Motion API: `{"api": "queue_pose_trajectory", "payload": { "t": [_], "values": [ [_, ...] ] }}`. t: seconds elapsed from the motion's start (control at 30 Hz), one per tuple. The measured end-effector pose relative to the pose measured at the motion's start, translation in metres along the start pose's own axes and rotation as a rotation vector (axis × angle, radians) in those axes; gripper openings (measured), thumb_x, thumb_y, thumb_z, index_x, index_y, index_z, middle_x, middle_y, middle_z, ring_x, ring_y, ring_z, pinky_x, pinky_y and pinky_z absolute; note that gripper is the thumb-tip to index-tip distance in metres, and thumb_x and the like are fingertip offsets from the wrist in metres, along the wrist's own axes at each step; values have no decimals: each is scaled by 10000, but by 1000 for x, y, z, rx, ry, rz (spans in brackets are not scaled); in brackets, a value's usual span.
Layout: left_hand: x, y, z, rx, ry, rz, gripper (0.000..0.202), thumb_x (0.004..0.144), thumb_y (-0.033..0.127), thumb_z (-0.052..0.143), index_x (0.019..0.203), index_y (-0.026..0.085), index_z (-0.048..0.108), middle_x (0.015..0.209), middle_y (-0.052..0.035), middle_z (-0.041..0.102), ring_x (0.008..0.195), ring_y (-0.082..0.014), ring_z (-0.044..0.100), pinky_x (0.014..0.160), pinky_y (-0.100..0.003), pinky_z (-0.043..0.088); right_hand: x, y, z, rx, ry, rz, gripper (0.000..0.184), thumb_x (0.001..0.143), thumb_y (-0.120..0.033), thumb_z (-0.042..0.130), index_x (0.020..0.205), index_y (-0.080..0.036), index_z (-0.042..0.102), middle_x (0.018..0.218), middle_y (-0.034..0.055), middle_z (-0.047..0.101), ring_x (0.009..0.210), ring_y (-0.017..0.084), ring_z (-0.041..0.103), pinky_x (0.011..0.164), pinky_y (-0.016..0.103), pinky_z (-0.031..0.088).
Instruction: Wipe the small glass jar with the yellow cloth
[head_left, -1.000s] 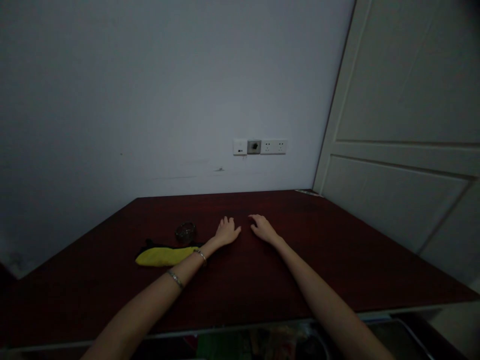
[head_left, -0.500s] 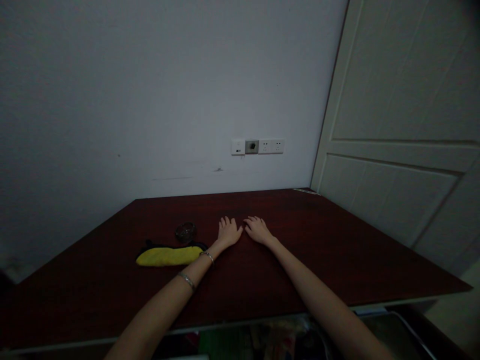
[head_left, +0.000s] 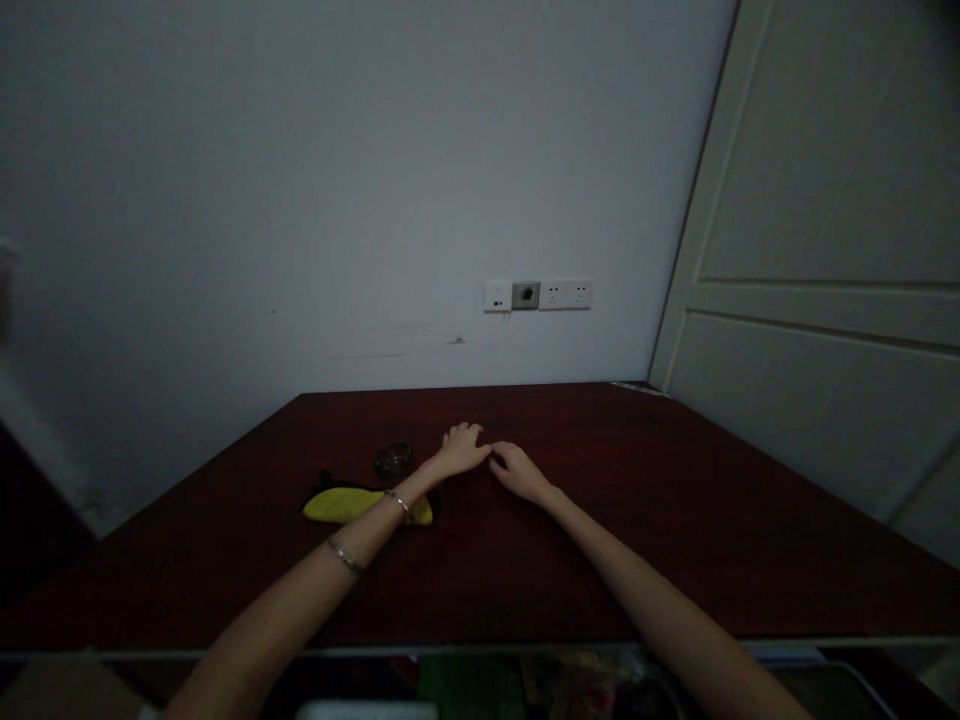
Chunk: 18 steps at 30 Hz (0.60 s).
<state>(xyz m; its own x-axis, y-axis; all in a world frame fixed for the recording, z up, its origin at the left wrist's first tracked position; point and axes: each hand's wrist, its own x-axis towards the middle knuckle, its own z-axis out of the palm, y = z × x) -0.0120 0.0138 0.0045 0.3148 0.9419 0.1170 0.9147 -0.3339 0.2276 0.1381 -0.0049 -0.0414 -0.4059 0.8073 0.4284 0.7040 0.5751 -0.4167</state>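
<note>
My left hand rests low over the middle of the dark red-brown table, palm down with fingers spread. Just to its right is my right hand, fingers loosely bent and a gap showing between thumb and forefinger. The left thumb tip comes close to the right fingertips; whether they touch I cannot tell. I see nothing held in either hand. A long yellow pouch with black edging lies partly hidden under my left forearm. Behind it sits a small, dark, shiny round thing, its kind unclear.
A pale wall with a row of switches and sockets rises behind the table. A panelled white door stands at the right. Below the table's front edge, an open space holds mixed items, among them something green.
The view has swung slightly left. My left hand has turned so its fingers point more to the right, and my right hand's fingers have bent. The pouch is now more covered by my forearm.
</note>
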Motion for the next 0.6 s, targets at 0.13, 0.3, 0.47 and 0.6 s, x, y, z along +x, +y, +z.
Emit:
{"api": "queue_pose_trajectory", "payload": {
  "t": [0.13, 0.3, 0.47, 0.6],
  "values": [
    [-31, -40, -50, 53, 127, 10, 583, 781, 384, 437, 1271, 84, 333, 1318, -192, 409, 1233, -297, 377, 975, -391, 340, -4, -31, 15, 104, -85, -109, 356, 870, -345, 424, 1118, -147, 587, 1150, 116, 605, 1104, 204, 526, 956, 324, 374],
    [-72, -114, -84, 197, 83, -50, 584, 772, 345, 430, 1263, 42, 340, 1320, -224, 407, 1230, -315, 388, 967, -413, 352, -2, -62, 32, 47, -255, -6, 633, 849, -590, 301, 1209, -122, 527, 1338, 173, 439, 1301, 295, 304, 1047, 468, 226],
    [-109, -169, -89, 173, -115, -50, 654, 717, 321, 491, 1286, 46, 321, 1373, -201, 367, 1259, -277, 368, 1013, -362, 322, 1, -84, 40, 87, -314, -57, 633, 839, -598, 318, 1199, -125, 537, 1367, 169, 402, 1315, 294, 277, 1055, 448, 223],
    [-130, -187, -88, 58, -272, -23, 670, 699, 303, 496, 1308, 82, 321, 1361, -159, 406, 1220, -246, 425, 1007, -328, 334, 4, -97, 47, 98, -282, -109, 550, 838, -526, 399, 1144, -103, 571, 1294, 176, 484, 1247, 272, 390, 1048, 383, 260]
  ]
}}
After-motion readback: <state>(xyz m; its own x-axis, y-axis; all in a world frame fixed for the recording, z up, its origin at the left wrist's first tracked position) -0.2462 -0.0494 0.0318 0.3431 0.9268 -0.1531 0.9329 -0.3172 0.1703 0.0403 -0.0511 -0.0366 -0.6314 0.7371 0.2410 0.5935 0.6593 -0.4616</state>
